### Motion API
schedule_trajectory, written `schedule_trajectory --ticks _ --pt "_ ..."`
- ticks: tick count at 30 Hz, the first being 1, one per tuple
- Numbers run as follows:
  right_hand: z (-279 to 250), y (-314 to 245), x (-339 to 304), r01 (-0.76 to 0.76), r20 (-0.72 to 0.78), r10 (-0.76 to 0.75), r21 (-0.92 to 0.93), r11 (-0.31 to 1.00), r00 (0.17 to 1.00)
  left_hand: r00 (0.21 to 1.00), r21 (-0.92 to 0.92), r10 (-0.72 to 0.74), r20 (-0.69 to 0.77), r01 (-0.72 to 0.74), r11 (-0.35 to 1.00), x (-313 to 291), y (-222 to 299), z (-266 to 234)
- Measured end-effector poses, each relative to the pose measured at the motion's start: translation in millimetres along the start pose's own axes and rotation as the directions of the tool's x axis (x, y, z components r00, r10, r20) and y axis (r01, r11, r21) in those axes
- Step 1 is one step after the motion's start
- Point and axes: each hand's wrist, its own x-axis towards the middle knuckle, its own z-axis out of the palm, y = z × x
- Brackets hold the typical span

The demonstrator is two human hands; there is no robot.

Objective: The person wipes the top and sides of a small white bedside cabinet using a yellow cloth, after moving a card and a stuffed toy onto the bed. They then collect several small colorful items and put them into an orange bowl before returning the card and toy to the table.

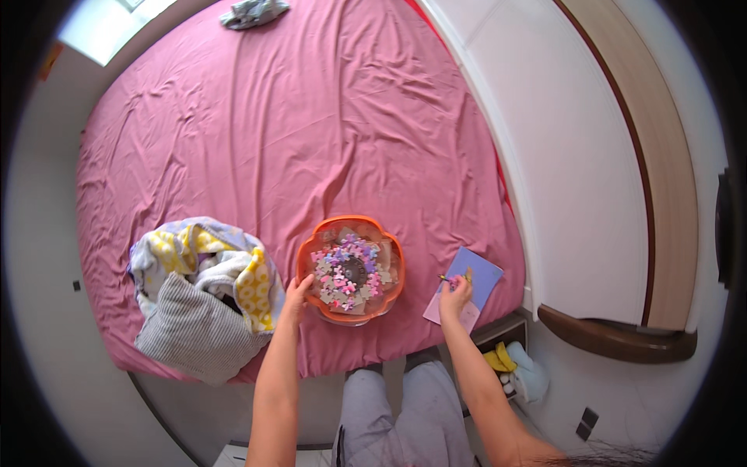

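Note:
An orange-rimmed, flower-shaped container [313,237] stands on the bed, holding many loose jigsaw pieces [342,292] in pink, purple and grey around a dark round middle. My left hand [298,294] grips the container's left rim. To the right of it, my right hand [457,296] is closed over a flat purple-and-pink card or booklet [484,276]. Small coloured bits, pink, dark and yellow, show at its fingertips; they are too small to name for sure.
Pink bedding [257,140] spreads wrinkled under everything. A yellow-and-white blanket [261,284] and a grey striped cushion [194,327] are heaped at left. Grey cloth [254,13] lies at the far edge. White wardrobe panels [560,117] stand at right, above an open drawer or shelf [498,331].

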Motion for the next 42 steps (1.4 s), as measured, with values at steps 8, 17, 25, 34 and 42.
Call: schedule_trajectory --ticks 8,17,25,34,42 --pt "-42.4 72.7 10.2 -0.589 -0.177 0.562 -0.208 0.781 0.808 0.986 -0.164 -0.046 0.158 0.072 0.984 5.6 7.3 -15.6" --pt "-75.8 118.7 10.0 -0.419 0.252 0.344 0.670 0.612 0.905 0.961 -0.237 0.052 0.273 0.014 0.971 5.2 -1.2 -20.3" --pt "-113.2 49.9 -30.3 -0.373 0.362 0.092 0.892 0.254 0.928 0.938 -0.156 0.057 0.341 -0.003 0.988 -29.2 3.2 18.0" --pt "-111.2 -9.7 -94.6 -0.357 0.386 -0.021 0.872 0.336 0.922 0.925 0.008 0.019 0.379 -0.023 1.000 -66.6 -14.0 104.8" --pt "-163.3 72.7 -128.6 -0.206 0.184 0.101 0.750 0.629 0.978 0.836 0.089 -0.035 0.548 -0.016 0.996 -97.6 -75.6 157.0"
